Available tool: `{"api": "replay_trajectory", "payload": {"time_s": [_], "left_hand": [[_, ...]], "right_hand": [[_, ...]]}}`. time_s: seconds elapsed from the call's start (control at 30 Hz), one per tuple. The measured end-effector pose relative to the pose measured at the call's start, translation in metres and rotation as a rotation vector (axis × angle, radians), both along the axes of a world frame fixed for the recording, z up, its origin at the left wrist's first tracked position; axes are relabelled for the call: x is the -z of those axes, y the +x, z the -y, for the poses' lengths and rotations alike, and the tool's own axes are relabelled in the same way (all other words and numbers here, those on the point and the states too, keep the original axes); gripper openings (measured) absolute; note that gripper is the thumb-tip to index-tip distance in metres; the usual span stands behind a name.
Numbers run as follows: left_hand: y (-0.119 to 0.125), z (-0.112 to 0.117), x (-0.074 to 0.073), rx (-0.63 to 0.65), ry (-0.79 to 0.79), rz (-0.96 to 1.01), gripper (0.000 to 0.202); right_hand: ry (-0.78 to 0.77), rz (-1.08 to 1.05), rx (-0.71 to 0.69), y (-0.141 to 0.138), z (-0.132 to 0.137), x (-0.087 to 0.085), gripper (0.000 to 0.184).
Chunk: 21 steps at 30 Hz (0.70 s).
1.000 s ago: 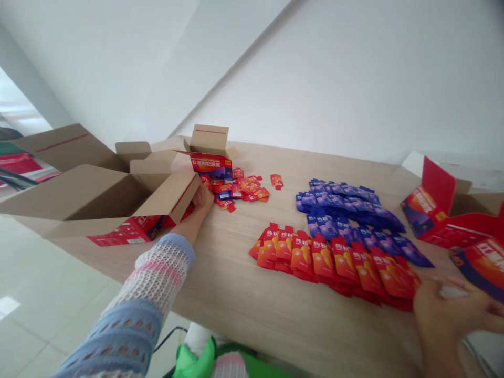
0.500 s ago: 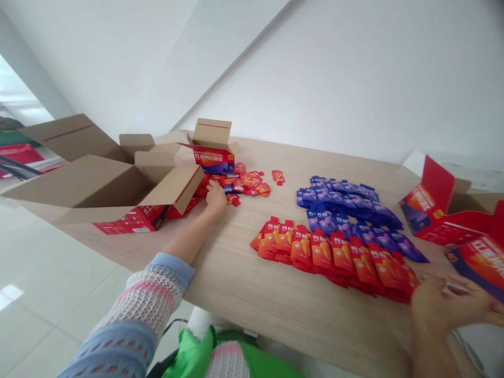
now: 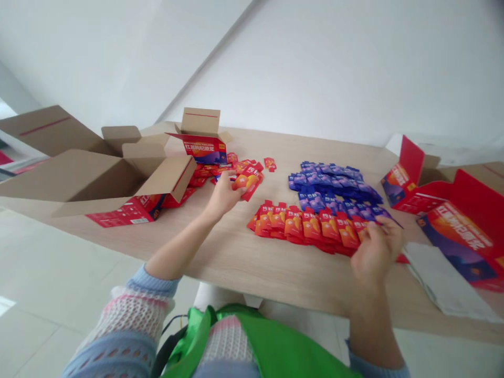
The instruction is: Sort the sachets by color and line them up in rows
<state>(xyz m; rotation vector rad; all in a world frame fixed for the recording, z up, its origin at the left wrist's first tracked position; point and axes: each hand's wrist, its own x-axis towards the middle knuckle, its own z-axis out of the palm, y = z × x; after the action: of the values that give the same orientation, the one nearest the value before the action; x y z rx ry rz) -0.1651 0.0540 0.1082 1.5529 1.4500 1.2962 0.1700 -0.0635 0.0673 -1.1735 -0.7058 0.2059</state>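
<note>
My left hand [image 3: 224,195] pinches a red sachet [image 3: 249,181] with an orange fruit print, raised over the table in front of a loose heap of red sachets [image 3: 202,172]. My right hand [image 3: 376,249] is at the right end of an overlapping row of red sachets [image 3: 311,224]. Its thumb and fingers are drawn together, and whatever they hold, if anything, is hidden. Behind that row lie several overlapping rows of purple-blue sachets [image 3: 331,181].
Open cardboard boxes stand around: a large one [image 3: 129,212] at left, a smaller one [image 3: 205,149] at the back, and red-purple ones [image 3: 464,236] at right. A folded white cloth [image 3: 444,281] lies near the right front edge. One small sachet [image 3: 270,164] lies apart.
My left hand has come up out of the loose heap with a red sachet and moved right. My right hand has moved left from beside the white cloth to the red row. The view has shifted.
</note>
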Motion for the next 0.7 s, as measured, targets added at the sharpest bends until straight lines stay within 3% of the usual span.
{"api": "replay_trajectory", "payload": {"time_s": [0.13, 0.2, 0.27, 0.37, 0.47, 0.53, 0.63, 0.7], "left_hand": [[0.077, 0.04, -0.002, 0.273, 0.125, 0.124, 0.048], [0.115, 0.063, 0.004, 0.401, 0.151, 0.121, 0.041], [0.147, 0.084, 0.012, 0.47, 0.18, 0.112, 0.037], [0.175, 0.106, 0.018, 0.514, 0.215, 0.042, 0.034], [0.177, 0.114, 0.011, 0.589, 0.224, -0.051, 0.035], [0.167, 0.108, 0.0, 0.586, 0.223, -0.128, 0.036], [0.144, 0.084, -0.01, 0.484, 0.21, -0.308, 0.037], [0.126, 0.061, -0.008, 0.384, 0.206, -0.376, 0.036]], "right_hand": [[-0.021, -0.199, -0.389, -0.053, 0.002, -0.007, 0.044], [-0.05, -0.217, -0.486, -0.068, 0.001, -0.004, 0.046], [-0.061, -0.171, -0.433, -0.072, -0.001, 0.003, 0.047], [-0.093, -0.055, -0.197, -0.056, -0.004, 0.011, 0.054], [-0.149, 0.056, -0.05, -0.02, -0.005, 0.012, 0.064], [-0.204, 0.113, -0.035, 0.012, -0.005, 0.01, 0.068], [-0.333, 0.132, -0.104, 0.069, -0.001, 0.008, 0.07], [-0.44, 0.091, -0.14, 0.106, 0.002, 0.008, 0.069]]}}
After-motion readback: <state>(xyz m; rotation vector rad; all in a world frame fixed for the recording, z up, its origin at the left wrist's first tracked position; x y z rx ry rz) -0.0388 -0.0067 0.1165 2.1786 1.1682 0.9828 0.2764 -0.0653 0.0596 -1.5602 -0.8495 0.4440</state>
